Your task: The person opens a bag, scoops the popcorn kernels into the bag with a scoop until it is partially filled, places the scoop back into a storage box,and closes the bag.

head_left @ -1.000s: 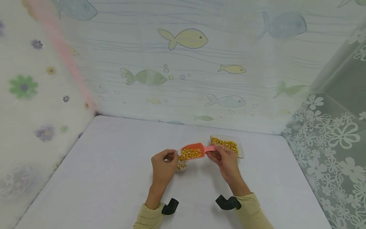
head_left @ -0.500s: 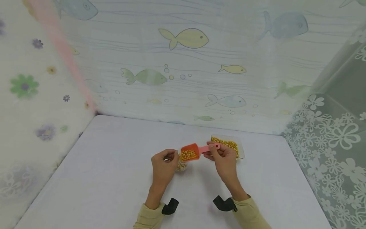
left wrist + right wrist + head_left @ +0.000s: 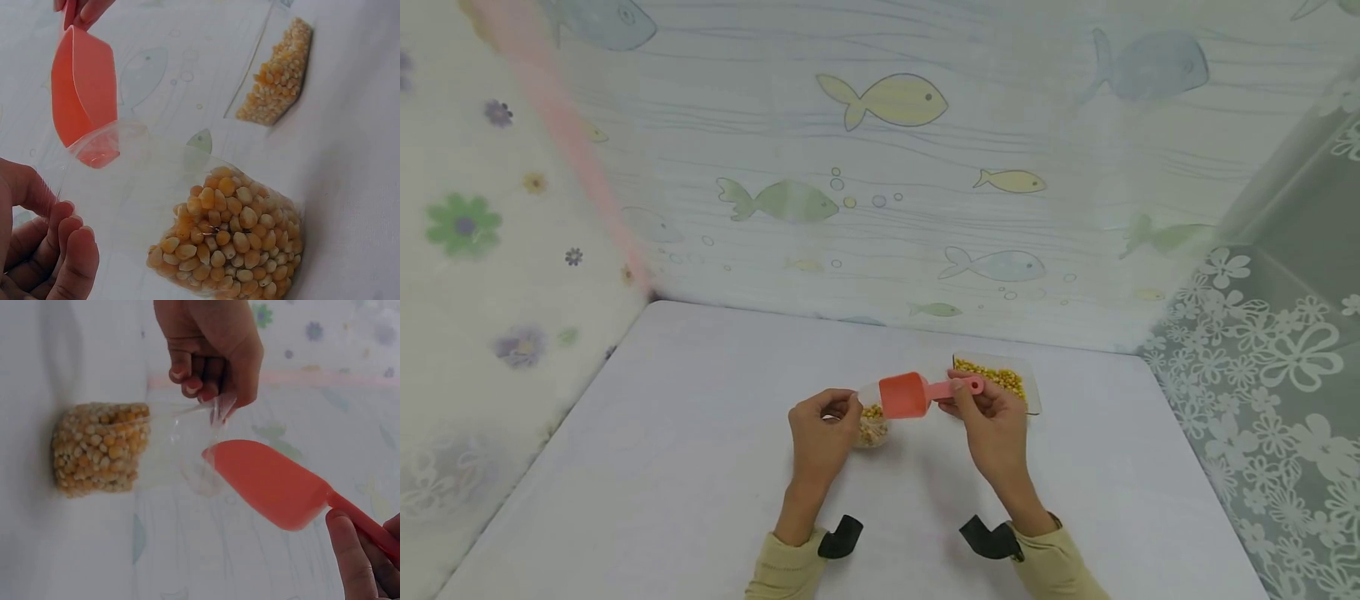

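Observation:
My left hand (image 3: 823, 433) pinches the top edge of a clear plastic bag (image 3: 172, 453) between thumb and forefinger. Corn kernels (image 3: 231, 237) fill the lower part of this bag, which stands upright on the table. A coral-pink scoop (image 3: 904, 395) is held by its handle in my right hand (image 3: 996, 433), thumb on top. The scoop's bowl looks bare in the head view. Its lip (image 3: 215, 450) reaches just into the mouth of the bag, and both wrist views show it tipped toward the kernels.
Behind my right hand lies a clear container (image 3: 1032, 392) with more corn kernels (image 3: 985, 372). A white cloth covers the table (image 3: 700, 450). Fish-printed sheeting (image 3: 880, 250) hangs at the table's back edge.
The corn kernels that lay in the scoop have left it, and its bowl now shows bare. My right hand shifted left, then the scoop tipped. My left hand moved slightly left with the bag's edge.

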A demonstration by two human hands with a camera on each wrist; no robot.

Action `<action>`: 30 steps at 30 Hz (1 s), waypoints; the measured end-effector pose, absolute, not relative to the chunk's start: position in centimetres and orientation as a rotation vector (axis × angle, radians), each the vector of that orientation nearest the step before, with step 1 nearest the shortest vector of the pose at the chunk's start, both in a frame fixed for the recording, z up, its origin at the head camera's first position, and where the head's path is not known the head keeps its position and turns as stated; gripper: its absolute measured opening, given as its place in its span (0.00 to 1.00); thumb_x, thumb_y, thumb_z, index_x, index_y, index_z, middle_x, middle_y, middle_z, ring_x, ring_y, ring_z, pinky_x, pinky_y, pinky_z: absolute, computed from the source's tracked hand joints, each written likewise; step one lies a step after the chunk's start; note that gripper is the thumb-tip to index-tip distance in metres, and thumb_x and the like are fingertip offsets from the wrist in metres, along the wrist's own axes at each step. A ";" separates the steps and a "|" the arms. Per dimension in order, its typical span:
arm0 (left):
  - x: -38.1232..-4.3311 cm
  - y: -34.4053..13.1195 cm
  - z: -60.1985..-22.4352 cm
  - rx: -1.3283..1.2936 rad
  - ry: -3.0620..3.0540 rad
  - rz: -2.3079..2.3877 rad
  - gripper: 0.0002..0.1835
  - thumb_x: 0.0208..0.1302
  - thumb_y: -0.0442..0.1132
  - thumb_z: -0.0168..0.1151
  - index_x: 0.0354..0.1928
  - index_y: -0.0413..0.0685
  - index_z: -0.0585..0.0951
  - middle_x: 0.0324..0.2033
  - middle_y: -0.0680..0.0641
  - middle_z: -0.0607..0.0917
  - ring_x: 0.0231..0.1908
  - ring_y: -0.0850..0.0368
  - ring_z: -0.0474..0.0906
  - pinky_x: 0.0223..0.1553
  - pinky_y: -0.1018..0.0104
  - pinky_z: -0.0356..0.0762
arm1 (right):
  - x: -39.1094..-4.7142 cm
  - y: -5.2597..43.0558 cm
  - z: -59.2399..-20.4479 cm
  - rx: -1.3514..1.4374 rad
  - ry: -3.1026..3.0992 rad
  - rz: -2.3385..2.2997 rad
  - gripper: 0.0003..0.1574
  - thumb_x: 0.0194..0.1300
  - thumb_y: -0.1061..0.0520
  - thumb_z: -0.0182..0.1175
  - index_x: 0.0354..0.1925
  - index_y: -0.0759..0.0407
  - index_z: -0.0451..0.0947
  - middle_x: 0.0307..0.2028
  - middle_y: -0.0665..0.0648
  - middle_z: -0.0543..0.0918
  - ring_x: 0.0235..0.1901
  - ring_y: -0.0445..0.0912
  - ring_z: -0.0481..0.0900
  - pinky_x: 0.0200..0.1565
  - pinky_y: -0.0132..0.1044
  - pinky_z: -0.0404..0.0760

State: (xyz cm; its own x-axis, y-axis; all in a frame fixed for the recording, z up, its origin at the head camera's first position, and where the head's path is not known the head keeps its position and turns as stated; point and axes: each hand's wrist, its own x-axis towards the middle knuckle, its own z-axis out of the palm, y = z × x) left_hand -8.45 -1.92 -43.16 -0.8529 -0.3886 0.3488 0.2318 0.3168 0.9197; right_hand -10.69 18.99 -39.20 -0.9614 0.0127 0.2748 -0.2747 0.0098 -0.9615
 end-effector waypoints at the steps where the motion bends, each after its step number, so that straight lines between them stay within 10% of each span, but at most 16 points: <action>1: -8.5 -2.0 -43.3 0.131 -2.070 -1.569 0.05 0.60 0.25 0.67 0.30 0.39 0.88 0.21 0.46 0.84 0.24 0.57 0.79 0.25 0.73 0.78 | -10.7 19.2 -39.2 0.271 -2.065 2.050 0.14 0.71 0.66 0.61 0.50 0.76 0.82 0.41 0.73 0.87 0.33 0.41 0.89 0.39 0.35 0.87; 30: -8.7 -2.0 -43.7 0.107 -2.090 -1.529 0.05 0.60 0.26 0.67 0.31 0.41 0.89 0.22 0.47 0.85 0.25 0.58 0.80 0.26 0.72 0.79 | -14.2 28.7 -44.8 -0.044 -1.945 1.876 0.18 0.73 0.62 0.59 0.50 0.80 0.80 0.35 0.42 0.88 0.32 0.35 0.89 0.36 0.31 0.85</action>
